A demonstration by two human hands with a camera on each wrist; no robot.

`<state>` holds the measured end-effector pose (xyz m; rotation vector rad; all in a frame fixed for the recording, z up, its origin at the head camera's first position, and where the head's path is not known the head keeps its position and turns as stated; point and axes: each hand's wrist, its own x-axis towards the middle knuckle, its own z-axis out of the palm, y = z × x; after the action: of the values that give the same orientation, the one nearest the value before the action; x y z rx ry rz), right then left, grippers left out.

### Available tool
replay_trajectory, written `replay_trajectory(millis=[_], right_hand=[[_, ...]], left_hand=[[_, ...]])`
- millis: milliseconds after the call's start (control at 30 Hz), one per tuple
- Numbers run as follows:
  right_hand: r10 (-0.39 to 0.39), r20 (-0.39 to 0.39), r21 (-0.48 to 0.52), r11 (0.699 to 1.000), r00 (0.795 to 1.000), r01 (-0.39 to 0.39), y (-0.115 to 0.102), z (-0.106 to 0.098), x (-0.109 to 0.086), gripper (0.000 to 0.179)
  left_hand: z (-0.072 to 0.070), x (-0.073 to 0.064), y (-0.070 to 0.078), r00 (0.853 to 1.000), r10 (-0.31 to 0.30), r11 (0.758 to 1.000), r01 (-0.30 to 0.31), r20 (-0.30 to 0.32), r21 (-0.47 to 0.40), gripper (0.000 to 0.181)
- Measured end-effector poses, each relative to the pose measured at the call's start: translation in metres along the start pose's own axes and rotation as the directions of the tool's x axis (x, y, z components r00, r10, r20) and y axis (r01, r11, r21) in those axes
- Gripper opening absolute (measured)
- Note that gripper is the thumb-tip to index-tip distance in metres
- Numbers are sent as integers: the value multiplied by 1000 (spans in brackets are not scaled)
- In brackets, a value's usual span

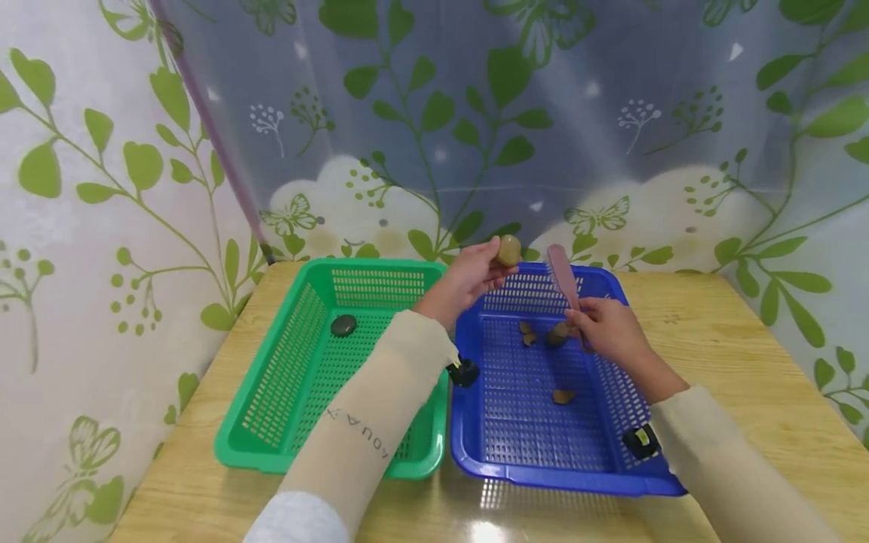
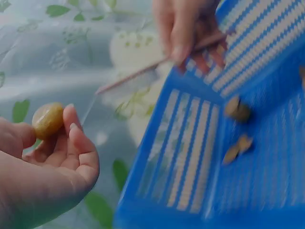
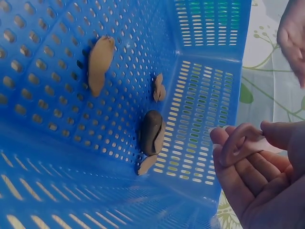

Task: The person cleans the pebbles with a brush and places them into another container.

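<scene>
stone (image 1: pixel 510 250) is sitting pinched in left grip (image 1: pixel 473 273) near far side of blue basket (image 1: pixel 566 481), right grip (image 1: pixel 611 330) holding brush (image 1: pixel 563 273), bristles facing stone.

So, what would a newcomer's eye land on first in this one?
Probably the two bright baskets side by side on the wooden table: the green basket on the left, the blue basket on the right. Next, the raised left hand pinching a smooth yellow-brown stone near the blue basket's far edge, and the right hand holding a pink brush toward that basket's right side.
</scene>
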<state>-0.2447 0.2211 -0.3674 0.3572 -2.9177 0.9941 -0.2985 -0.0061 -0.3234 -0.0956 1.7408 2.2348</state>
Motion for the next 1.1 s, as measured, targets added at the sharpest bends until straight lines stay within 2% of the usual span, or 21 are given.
replay_trajectory(millis=[100,200,400,533,633,700,800,867,900,933,967,1000,1100], right_hand=[[15,-7,11,1000,1000,-15,3,-4,-2,37],[23,-8,24,999,1000,-23,5,-6,-3,38],[40,7,40,998,999,-40,3,-4,-1,40],[29,3,27,999,1000,-29,-1,-1,-1,39],[15,-1,13,1000,1000,-15,-3,0,-1,36],[3,-3,-1,1000,1000,-3,-3,1,-1,33],[-12,-7,-19,1000,1000,12,-2,1,-1,30],[-16,-1,-20,1000,1000,16,-2,1,0,30],[-14,2,-18,1000,1000,14,-2,1,0,30],[-13,4,-18,1000,1000,14,-2,1,0,29],[-13,7,-17,1000,1000,13,-2,1,0,30],[-9,9,-17,1000,1000,9,-2,1,0,30],[1,14,-27,1000,1000,0,1,2,-1,30]], left_hand=[[-19,0,12,999,4,998,-7,33,70,46],[-42,1,16,997,21,996,-27,69,81,44],[-98,3,8,986,43,999,-40,158,-18,47],[-133,1,4,986,70,993,-55,153,-101,49],[-151,-2,1,988,67,993,-53,139,-105,51],[-160,-4,0,990,44,997,-36,131,-62,51],[-169,-6,-3,992,15,998,-21,125,52,51],[-174,-7,-5,995,6,984,-25,104,174,49],[-177,-6,-6,996,10,969,-33,94,245,48],[-180,-6,-8,996,26,942,-52,83,331,47],[-183,-7,-9,997,46,900,-70,65,430,46],[-185,-7,-11,996,69,847,-84,48,525,44],[-189,-9,-20,990,139,657,-107,20,746,41]])
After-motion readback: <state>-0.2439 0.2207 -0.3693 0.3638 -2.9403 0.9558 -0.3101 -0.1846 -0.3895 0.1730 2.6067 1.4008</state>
